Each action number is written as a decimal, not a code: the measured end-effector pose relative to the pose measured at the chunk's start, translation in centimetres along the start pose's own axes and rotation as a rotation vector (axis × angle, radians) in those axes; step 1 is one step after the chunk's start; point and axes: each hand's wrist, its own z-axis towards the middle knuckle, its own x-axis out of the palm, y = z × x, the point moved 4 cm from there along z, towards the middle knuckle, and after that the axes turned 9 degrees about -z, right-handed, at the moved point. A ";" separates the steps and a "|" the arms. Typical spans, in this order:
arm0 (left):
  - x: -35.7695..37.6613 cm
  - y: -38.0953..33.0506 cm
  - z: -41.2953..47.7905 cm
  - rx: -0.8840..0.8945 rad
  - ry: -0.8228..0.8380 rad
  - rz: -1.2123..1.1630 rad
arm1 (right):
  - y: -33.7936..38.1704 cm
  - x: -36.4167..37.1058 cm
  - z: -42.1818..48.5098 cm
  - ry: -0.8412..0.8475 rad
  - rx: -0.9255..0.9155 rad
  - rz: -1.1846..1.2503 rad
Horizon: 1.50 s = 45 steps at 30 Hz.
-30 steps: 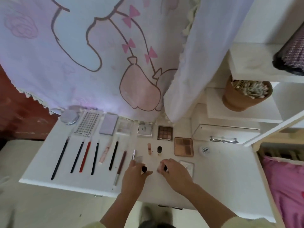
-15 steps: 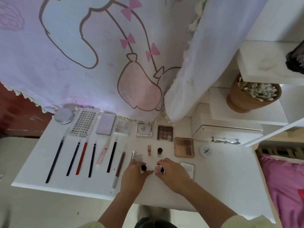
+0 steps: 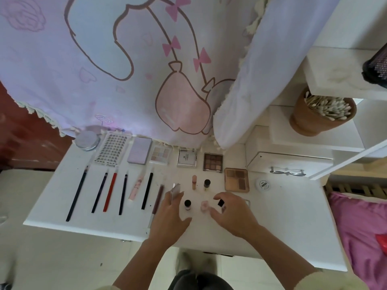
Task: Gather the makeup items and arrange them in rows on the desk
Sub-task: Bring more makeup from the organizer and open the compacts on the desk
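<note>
Hovering toward the front edge of the tabletop (image 3: 282,222), the right grip (image 3: 232,214) pinches a black-capped tube (image 3: 221,203) just beside the small pink item (image 3: 204,206) and upright bottle (image 3: 187,204); a knock could topple them. Whether the left grip (image 3: 167,214) holds anything, I cannot tell.

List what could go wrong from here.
The small bottle stands upright between the left hand, which holds a clear case, and the right hand, which pinches a black-capped tube; either might tip it. The pink item by the right hand could get pushed out of line.
</note>
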 end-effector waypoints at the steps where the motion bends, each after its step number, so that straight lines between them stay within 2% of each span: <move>1: -0.2 0.4 -0.5 0.013 0.000 -0.018 | -0.6 -0.3 -0.3 -0.026 0.020 0.031; 5: -0.2 2.5 -2.6 -0.072 -0.061 -0.176 | -1.2 0.0 -1.5 0.035 0.073 0.106; 11: 1.0 4.1 -4.0 -0.113 -0.094 -0.326 | 4.1 3.0 -2.9 0.184 -0.155 0.083; 16: 0.5 4.4 -4.2 -0.134 -0.137 -0.327 | 6.2 6.4 -2.7 0.250 -0.156 0.071; 27: -1.3 5.4 -3.8 -0.137 -0.205 -0.362 | 6.7 8.5 -1.2 0.249 -0.131 -0.130; 33: -3.8 4.5 -4.0 -0.020 -0.328 -0.513 | 7.0 8.0 -1.3 0.195 -0.112 -0.140; 37: -5.6 2.1 -3.8 0.015 -0.350 -0.633 | 7.2 5.7 -2.2 0.100 -0.136 -0.101; 41: -5.3 -3.5 -2.7 0.171 -0.286 -0.627 | 3.5 2.4 -3.5 -0.044 -0.114 -0.100; 45: -0.6 -9.1 -2.2 0.264 0.005 -0.507 | -4.1 0.3 -4.2 -0.107 0.094 -0.106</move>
